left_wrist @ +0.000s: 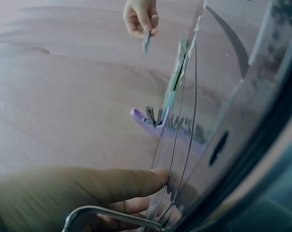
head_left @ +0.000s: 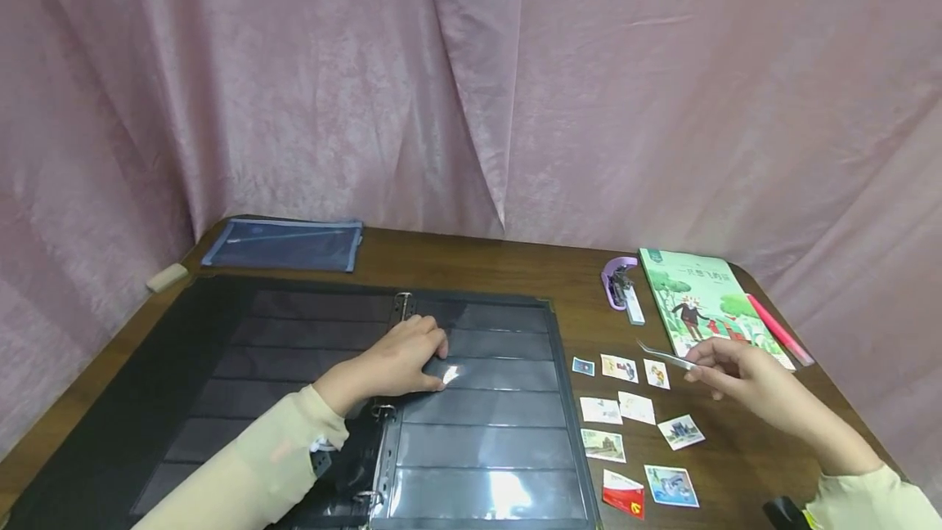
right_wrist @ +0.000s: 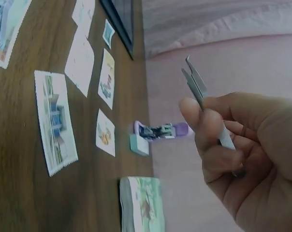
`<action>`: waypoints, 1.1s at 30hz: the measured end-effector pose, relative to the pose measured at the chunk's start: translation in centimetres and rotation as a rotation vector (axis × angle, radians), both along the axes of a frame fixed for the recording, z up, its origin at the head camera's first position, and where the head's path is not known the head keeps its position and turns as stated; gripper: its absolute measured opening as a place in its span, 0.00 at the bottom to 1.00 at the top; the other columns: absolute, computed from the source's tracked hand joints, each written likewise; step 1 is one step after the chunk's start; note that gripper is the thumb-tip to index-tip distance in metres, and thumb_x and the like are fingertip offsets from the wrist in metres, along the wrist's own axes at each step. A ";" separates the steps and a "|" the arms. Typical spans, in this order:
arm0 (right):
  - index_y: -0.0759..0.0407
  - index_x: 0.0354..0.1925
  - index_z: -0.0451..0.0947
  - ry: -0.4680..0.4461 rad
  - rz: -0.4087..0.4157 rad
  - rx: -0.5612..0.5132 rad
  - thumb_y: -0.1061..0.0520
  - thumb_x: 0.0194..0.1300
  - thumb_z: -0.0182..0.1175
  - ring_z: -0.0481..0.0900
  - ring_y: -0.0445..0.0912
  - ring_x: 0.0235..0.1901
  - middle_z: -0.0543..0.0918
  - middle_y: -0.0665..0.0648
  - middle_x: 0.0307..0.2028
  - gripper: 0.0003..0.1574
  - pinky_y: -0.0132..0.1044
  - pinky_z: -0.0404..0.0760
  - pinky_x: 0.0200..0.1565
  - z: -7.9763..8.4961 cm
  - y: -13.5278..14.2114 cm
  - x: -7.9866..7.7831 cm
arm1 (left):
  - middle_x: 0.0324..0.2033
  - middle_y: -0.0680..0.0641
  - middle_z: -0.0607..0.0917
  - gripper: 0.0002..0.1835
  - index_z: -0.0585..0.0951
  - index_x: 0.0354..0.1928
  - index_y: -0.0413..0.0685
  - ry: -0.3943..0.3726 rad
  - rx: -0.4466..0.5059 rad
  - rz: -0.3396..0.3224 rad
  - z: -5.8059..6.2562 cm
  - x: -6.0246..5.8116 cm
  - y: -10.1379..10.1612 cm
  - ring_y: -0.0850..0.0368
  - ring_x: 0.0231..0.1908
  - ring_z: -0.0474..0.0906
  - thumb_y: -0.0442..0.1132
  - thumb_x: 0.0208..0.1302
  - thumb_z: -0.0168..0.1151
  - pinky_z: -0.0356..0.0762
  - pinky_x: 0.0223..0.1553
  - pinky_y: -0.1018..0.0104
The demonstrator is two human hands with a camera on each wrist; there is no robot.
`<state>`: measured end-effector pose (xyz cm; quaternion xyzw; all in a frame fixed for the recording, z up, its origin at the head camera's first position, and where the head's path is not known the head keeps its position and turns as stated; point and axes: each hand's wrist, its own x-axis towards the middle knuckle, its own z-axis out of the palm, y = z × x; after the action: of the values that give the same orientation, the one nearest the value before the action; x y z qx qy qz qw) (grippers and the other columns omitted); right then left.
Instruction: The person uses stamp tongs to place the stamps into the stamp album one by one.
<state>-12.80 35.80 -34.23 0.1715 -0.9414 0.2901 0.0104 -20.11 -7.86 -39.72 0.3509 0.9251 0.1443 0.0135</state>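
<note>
A black stamp album (head_left: 482, 414) lies open, its pages crossed by clear strip pockets and held by metal rings. My left hand (head_left: 403, 357) rests on the right-hand page near the rings, thumb and fingertips touching the clear sheet. Between thumb and fingers my right hand (head_left: 743, 370) pinches bent-tip metal tweezers (right_wrist: 198, 87), raised above the table, their tips slightly apart with nothing between them. Several loose stamps lie on the wood between album and right hand, among them a building stamp (head_left: 681, 432), a red-and-white one (head_left: 623, 495) and a blue one (head_left: 671, 486).
Behind the stamps are a purple-handled tool (head_left: 618, 283) with a small pale block (head_left: 634, 306), a green illustrated book (head_left: 699, 301) and a pink tube (head_left: 780, 330). A blue zip pouch (head_left: 283, 244) lies at the back left. Pink curtain (head_left: 471, 88) hangs behind the table.
</note>
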 end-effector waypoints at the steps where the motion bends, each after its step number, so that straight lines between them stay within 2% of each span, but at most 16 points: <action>1: 0.62 0.38 0.73 -0.007 0.021 -0.005 0.63 0.59 0.56 0.72 0.33 0.20 0.79 0.43 0.24 0.06 0.30 0.71 0.22 -0.1 -0.2 -0.3 | 0.33 0.55 0.71 0.19 0.74 0.34 0.51 -0.001 -0.005 -0.001 -0.1 0.0 0.0 0.60 0.36 0.64 0.52 0.44 0.69 0.64 0.43 0.62; 3: 0.63 0.39 0.72 -0.012 0.055 0.001 0.63 0.61 0.54 0.68 0.31 0.19 0.77 0.43 0.23 0.07 0.28 0.69 0.21 -0.3 -0.6 -0.7 | 0.33 0.55 0.71 0.19 0.74 0.34 0.51 -0.002 -0.012 -0.005 -0.1 0.0 -0.1 0.60 0.36 0.64 0.52 0.45 0.69 0.64 0.43 0.63; 8: 0.57 0.42 0.75 -0.014 0.025 0.065 0.58 0.64 0.52 0.61 0.30 0.19 0.72 0.45 0.21 0.09 0.28 0.63 0.19 -0.7 -1.9 -1.5 | 0.33 0.56 0.72 0.18 0.74 0.33 0.51 0.001 -0.012 -0.009 -0.1 0.2 -0.1 0.60 0.35 0.64 0.51 0.45 0.68 0.62 0.41 0.64; 13: 0.54 0.39 0.78 -0.022 0.000 0.149 0.53 0.63 0.54 0.63 0.30 0.20 0.74 0.46 0.22 0.10 0.28 0.65 0.21 -1.1 -2.8 -2.1 | 0.29 0.57 0.71 0.18 0.73 0.31 0.53 0.010 -0.018 -0.011 0.0 0.2 0.0 0.61 0.33 0.63 0.52 0.44 0.68 0.59 0.37 0.67; 19: 0.55 0.35 0.80 0.000 0.022 0.218 0.55 0.60 0.57 0.59 0.30 0.17 0.69 0.42 0.16 0.07 0.26 0.63 0.20 -1.8 -3.5 -2.8 | 0.27 0.58 0.70 0.18 0.72 0.31 0.54 0.024 -0.019 -0.012 0.0 0.2 0.0 0.62 0.31 0.63 0.52 0.45 0.68 0.58 0.35 0.68; 26: 0.55 0.33 0.81 0.009 0.020 0.310 0.56 0.57 0.59 0.62 0.30 0.18 0.76 0.42 0.20 0.06 0.26 0.65 0.22 -2.0 -4.3 -3.3 | 0.29 0.57 0.72 0.18 0.74 0.34 0.52 0.027 -0.021 -0.012 0.3 0.3 0.0 0.61 0.32 0.65 0.51 0.45 0.68 0.61 0.37 0.66; 33: 0.55 0.31 0.81 -0.005 0.011 0.375 0.56 0.55 0.60 0.66 0.30 0.20 0.80 0.43 0.23 0.05 0.27 0.66 0.23 -2.0 -5.0 -3.4 | 0.33 0.54 0.74 0.20 0.74 0.36 0.51 -0.001 -0.037 0.007 0.3 0.3 0.1 0.59 0.35 0.68 0.52 0.45 0.68 0.64 0.42 0.62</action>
<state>-16.21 30.82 -36.25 0.1750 -0.9780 0.1103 -0.0259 -19.83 -7.76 -39.38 0.3470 0.9289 0.1275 0.0201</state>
